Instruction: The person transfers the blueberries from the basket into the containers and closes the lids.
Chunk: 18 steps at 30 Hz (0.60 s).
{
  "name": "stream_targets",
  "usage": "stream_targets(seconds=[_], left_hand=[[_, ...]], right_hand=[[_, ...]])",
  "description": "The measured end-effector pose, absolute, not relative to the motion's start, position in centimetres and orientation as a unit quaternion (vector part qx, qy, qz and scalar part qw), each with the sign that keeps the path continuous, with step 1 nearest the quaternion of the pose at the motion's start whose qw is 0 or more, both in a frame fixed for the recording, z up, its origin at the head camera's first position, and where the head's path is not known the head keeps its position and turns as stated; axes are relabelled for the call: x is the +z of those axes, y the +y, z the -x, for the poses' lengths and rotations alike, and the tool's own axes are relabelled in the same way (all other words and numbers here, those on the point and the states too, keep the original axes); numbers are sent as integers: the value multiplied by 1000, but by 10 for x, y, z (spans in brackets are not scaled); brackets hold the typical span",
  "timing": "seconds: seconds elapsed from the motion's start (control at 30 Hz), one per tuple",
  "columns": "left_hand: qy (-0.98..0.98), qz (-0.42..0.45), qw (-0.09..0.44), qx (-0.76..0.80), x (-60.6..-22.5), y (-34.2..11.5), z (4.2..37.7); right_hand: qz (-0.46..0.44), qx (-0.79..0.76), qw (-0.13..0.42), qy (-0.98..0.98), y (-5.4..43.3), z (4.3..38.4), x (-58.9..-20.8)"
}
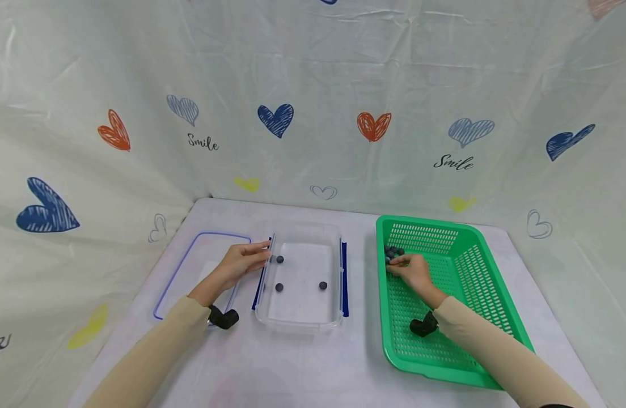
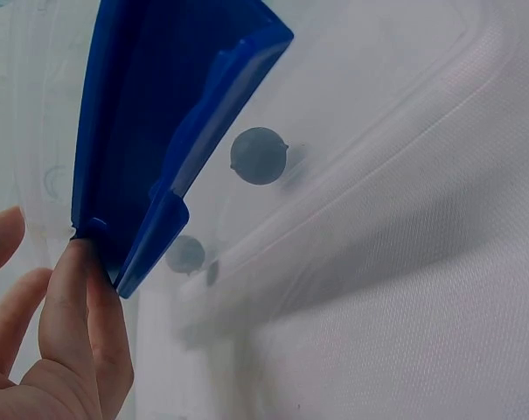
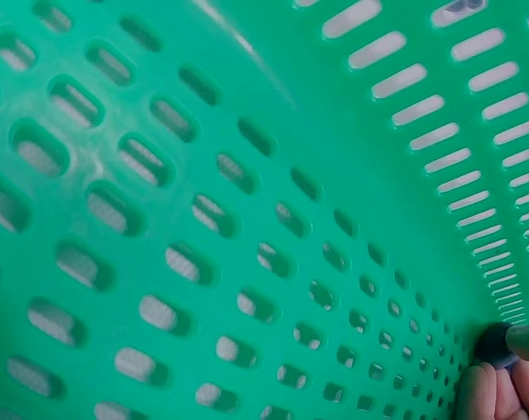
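My left hand (image 1: 240, 261) is at the left rim of a clear plastic box (image 1: 300, 326), its fingertips touching the end of the box's blue side latch (image 2: 181, 114). Inside the box lie three small dark balls (image 1: 323, 285); tiny nubs show on one ball (image 2: 259, 156) in the left wrist view. My right hand (image 1: 414, 272) reaches into a green slotted basket (image 1: 386, 334), by its left wall. Thumb and fingertips pinch a dark ball (image 3: 496, 346) there. Several more dark balls (image 1: 393, 251) sit just beyond those fingers, partly hidden.
A clear lid with a blue-violet edge (image 1: 177, 272) lies left of the box, partly beneath my left arm. Another blue latch (image 1: 345, 279) hangs on the box's right side. Behind the table (image 1: 313, 374) stands a pale curtain (image 1: 313, 68) printed with hearts.
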<state>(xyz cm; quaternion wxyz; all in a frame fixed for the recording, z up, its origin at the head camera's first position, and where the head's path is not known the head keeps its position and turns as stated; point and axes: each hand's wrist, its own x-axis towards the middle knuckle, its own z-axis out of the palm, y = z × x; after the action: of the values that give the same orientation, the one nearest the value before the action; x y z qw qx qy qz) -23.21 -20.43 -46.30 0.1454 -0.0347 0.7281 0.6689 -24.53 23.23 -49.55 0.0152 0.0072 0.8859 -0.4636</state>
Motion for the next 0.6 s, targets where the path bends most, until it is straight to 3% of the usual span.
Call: stream_targets(seconds=[0.6], left_hand=[[731,33,146,666,-463,-204,231]], right_hand=[[-11,-531,50,846,238,239,-478]])
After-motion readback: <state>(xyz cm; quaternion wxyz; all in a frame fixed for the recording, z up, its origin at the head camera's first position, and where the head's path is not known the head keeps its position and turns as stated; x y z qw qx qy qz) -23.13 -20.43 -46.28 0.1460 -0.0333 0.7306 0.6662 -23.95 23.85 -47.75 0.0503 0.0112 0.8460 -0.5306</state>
